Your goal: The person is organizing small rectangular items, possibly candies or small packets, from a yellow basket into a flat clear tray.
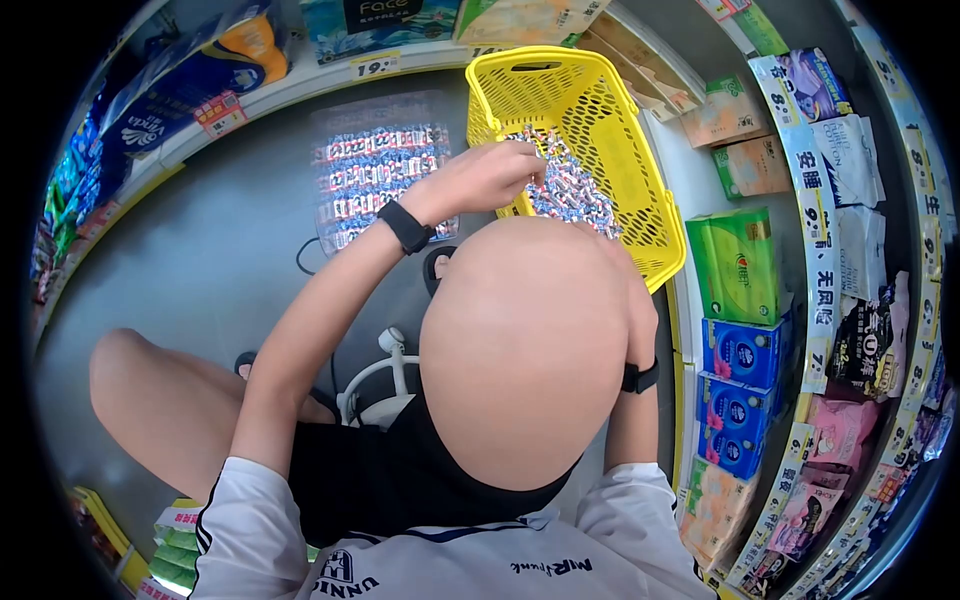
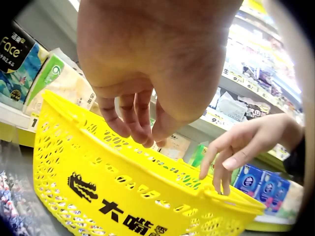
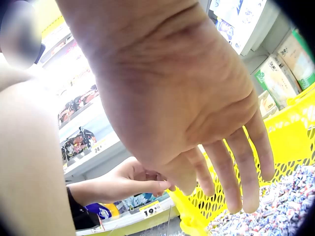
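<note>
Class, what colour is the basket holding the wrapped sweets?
Yellow: the basket shows best in the head view.

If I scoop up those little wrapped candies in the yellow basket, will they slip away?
Probably. The candies are small, loose and piled, so some would likely spill off a handful. Their wrappers look glossy, so perhaps slippery. Each looks light; the yellow basket holding them may feel heavier.
</note>
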`<action>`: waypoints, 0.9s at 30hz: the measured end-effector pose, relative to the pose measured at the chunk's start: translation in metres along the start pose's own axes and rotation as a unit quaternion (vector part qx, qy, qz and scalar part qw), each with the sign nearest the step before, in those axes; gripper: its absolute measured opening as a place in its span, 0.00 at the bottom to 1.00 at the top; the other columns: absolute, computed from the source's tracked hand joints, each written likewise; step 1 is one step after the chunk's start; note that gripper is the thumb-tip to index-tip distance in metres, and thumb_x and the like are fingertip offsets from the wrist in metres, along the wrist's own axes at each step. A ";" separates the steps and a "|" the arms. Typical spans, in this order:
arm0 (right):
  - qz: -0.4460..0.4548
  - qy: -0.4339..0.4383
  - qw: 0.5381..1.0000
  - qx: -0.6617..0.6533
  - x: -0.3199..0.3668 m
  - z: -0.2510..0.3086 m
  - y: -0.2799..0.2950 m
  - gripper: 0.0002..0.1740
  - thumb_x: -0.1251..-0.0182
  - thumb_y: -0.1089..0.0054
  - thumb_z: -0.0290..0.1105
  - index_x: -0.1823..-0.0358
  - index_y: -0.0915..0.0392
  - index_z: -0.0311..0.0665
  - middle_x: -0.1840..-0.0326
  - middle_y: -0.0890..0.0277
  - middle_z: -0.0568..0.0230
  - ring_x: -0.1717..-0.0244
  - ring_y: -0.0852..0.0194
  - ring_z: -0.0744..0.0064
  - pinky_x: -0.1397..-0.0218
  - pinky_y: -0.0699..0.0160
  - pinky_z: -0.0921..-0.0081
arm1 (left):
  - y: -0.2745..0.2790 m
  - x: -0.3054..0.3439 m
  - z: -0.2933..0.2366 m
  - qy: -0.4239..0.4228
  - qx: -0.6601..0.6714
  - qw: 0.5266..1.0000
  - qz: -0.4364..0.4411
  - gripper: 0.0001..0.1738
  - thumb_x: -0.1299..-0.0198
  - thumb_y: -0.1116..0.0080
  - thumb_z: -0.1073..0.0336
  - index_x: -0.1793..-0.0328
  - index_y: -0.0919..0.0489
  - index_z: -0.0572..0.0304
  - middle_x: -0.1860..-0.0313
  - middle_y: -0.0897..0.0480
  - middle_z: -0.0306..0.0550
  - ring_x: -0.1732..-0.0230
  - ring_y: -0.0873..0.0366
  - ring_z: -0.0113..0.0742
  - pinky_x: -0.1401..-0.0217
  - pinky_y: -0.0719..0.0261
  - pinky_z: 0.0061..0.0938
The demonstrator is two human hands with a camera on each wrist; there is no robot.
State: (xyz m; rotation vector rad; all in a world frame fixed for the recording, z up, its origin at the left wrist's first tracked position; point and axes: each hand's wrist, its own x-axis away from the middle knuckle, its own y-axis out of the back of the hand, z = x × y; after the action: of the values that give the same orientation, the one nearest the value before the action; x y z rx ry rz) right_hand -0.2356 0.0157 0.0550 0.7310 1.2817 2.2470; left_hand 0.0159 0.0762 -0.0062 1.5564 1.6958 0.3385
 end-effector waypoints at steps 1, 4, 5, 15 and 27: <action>-0.001 -0.006 1.000 -0.002 -0.010 -0.005 0.003 0.17 0.24 0.38 0.39 0.42 0.20 0.38 0.63 0.14 0.39 0.56 0.14 0.36 0.50 0.18 0.45 | -0.005 -0.010 0.001 -0.015 -0.009 1.000 0.021 0.08 0.30 0.44 0.71 0.52 0.16 0.63 0.52 0.15 0.54 0.48 0.16 0.57 0.45 0.18 0.48; -0.060 -0.072 0.995 -0.020 -0.038 -0.012 0.013 0.14 0.28 0.41 0.34 0.47 0.13 0.41 0.55 0.13 0.39 0.50 0.14 0.38 0.42 0.18 0.47 | -0.021 -0.040 0.009 -0.036 -0.030 0.997 0.069 0.09 0.34 0.45 0.72 0.55 0.14 0.63 0.57 0.14 0.58 0.51 0.15 0.59 0.48 0.17 0.50; -0.062 -0.076 0.995 -0.021 -0.052 -0.020 0.016 0.14 0.28 0.41 0.34 0.47 0.13 0.41 0.55 0.13 0.39 0.50 0.14 0.38 0.42 0.18 0.47 | -0.026 -0.050 0.010 -0.047 -0.048 0.993 0.092 0.10 0.38 0.45 0.73 0.56 0.13 0.63 0.60 0.13 0.59 0.55 0.14 0.60 0.52 0.17 0.51; 0.198 -0.188 0.962 -0.013 -0.158 -0.108 -0.001 0.23 0.37 0.41 0.28 0.40 0.12 0.41 0.47 0.10 0.58 0.51 0.10 0.59 0.46 0.14 0.63 | -0.067 -0.119 0.022 0.074 -0.169 0.928 0.324 0.07 0.42 0.43 0.73 0.63 0.15 0.66 0.69 0.14 0.60 0.67 0.15 0.62 0.67 0.21 0.52; 0.228 -0.145 0.963 0.002 -0.183 -0.139 -0.062 0.30 0.39 0.30 0.36 0.32 0.18 0.47 0.34 0.16 0.50 0.32 0.18 0.52 0.29 0.23 0.58 | -0.120 -0.133 0.048 0.115 -0.230 0.898 0.356 0.14 0.38 0.39 0.61 0.51 0.09 0.53 0.55 0.09 0.53 0.54 0.09 0.56 0.54 0.12 0.49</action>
State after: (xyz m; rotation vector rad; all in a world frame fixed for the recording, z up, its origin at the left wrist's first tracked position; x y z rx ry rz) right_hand -0.1781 -0.1560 -0.0996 1.4196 1.0551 2.3560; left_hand -0.0460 -0.0870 -0.0691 1.7509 1.0184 1.2452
